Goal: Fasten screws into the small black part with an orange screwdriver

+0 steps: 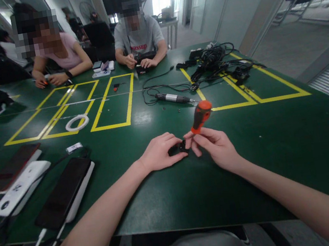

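Just in front of me, my left hand point(162, 152) is closed round a small black part point(182, 147) at the table top. Its exact kind is too small to make out. My right hand point(216, 145) pinches a screwdriver point(202, 115) with an orange and dark grey handle. The handle leans up and to the right, above my fingers. Its lower end points down toward the black part, and my fingers hide the tip, so contact cannot be seen.
An electric screwdriver point(174, 98) with a cable lies beyond my hands. Tangled black cables point(212, 61) are at the back right. A white ring point(77, 122), a phone point(65, 191) and a power strip point(20, 188) lie to the left. Co-workers sit across the green table point(282, 140).
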`<state>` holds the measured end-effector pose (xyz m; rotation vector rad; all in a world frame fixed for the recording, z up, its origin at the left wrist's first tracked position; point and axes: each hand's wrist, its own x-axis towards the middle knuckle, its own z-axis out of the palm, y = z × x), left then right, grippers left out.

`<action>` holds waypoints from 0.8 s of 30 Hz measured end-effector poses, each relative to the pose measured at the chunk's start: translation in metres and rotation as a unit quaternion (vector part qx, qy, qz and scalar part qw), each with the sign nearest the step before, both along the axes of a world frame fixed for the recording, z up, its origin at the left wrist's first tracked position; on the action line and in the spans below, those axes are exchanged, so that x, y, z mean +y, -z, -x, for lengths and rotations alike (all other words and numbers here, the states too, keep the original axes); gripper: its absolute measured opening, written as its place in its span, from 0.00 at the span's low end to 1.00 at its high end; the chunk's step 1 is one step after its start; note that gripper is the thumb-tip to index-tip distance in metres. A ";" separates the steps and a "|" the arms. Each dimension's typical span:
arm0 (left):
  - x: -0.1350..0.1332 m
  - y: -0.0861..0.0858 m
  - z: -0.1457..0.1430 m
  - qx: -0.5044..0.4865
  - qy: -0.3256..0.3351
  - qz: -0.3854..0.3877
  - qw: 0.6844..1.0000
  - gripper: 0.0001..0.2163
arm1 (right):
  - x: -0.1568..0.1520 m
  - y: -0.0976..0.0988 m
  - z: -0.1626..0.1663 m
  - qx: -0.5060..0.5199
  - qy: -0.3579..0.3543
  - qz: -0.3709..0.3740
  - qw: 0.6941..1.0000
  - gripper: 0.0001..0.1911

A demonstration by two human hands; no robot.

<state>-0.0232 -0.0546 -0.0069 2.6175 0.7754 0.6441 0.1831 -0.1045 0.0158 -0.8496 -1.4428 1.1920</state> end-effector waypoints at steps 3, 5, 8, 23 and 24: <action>0.000 0.000 0.000 -0.005 0.001 0.004 1.000 0.14 | 0.000 0.002 0.001 0.012 -0.007 -0.008 1.000 0.21; 0.000 0.001 0.000 -0.006 0.001 0.002 1.000 0.14 | 0.000 0.004 0.001 0.016 -0.008 -0.011 1.000 0.20; 0.000 0.001 0.000 -0.006 0.005 -0.002 1.000 0.13 | 0.001 0.005 0.000 0.013 -0.004 -0.016 1.000 0.18; 0.000 0.001 0.000 -0.009 0.003 -0.012 1.000 0.15 | 0.003 0.004 -0.002 0.015 0.013 -0.007 1.000 0.17; 0.000 0.001 0.000 -0.010 0.005 -0.014 1.000 0.15 | 0.003 0.004 -0.002 0.011 0.014 -0.007 1.000 0.17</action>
